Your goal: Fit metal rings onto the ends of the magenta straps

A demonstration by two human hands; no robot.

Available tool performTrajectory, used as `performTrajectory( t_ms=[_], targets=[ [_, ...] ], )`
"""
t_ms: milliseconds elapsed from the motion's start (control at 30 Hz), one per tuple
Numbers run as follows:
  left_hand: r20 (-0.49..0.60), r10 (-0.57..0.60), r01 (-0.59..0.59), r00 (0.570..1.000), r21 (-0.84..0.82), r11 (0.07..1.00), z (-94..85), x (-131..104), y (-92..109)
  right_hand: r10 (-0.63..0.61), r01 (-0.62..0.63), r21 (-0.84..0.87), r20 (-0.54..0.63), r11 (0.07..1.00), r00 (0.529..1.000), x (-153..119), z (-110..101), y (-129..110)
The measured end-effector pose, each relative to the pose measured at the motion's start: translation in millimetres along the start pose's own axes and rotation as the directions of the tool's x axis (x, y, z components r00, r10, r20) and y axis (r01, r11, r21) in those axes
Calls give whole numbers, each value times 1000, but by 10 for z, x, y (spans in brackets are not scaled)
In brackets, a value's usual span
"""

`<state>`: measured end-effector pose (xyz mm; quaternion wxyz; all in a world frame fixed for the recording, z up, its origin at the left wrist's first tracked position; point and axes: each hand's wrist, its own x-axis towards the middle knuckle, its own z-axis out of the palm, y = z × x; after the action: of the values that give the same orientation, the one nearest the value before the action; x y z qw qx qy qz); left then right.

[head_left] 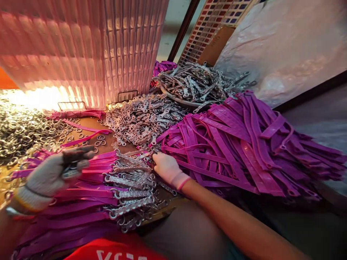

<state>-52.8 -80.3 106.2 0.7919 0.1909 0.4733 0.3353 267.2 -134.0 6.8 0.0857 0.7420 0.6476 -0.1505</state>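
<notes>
Blurring at the fingers point(83, 164), the left hand point(48, 177) leaves its grip unclear, as does the right hand point(168, 169) beside purple straps point(230, 144)

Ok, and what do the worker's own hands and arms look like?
The left hand wears a whitish knitted fabric glove with a yellow-edged cuff; a silvery band and a red band show at the wrist. The right hand wears a pale fabric glove with a pink-edged cuff. No sleeve shows on either forearm.

Glare at left; lower right dim, perhaps blurred.
</notes>
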Motion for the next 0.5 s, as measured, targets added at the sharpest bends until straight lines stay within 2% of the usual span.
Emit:
performTrajectory(
  t_ms=[33,100,167,233,300,400,500],
  targets=[
    [66,-21,17,998,73,997,82,24,-96,8,-8,0,-11,1000,1000,1,73,-49],
    [139,5,-21,990,116,993,185,90,-276,24,-24,4,-11,1000,1000,-7,181,-110],
    [162,59,-71,985,67,995,217,169,-415,50,-50,3,10,999,999,-20,238,-111],
    [170,52,-57,984,20,998,193,234,-497,70,-70,-12,24,997,997,-37,232,-66],
    [193,-17,21,981,-17,1000,134,253,-523,81,-80,-42,19,996,997,-65,156,5],
    [298,-111,129,948,-41,991,30,192,-507,74,-73,-146,-2,987,997,-144,-69,139],
    [366,-101,111,925,-6,994,-47,88,-499,23,-43,-253,-79,967,997,-235,-338,295]
  ],
)
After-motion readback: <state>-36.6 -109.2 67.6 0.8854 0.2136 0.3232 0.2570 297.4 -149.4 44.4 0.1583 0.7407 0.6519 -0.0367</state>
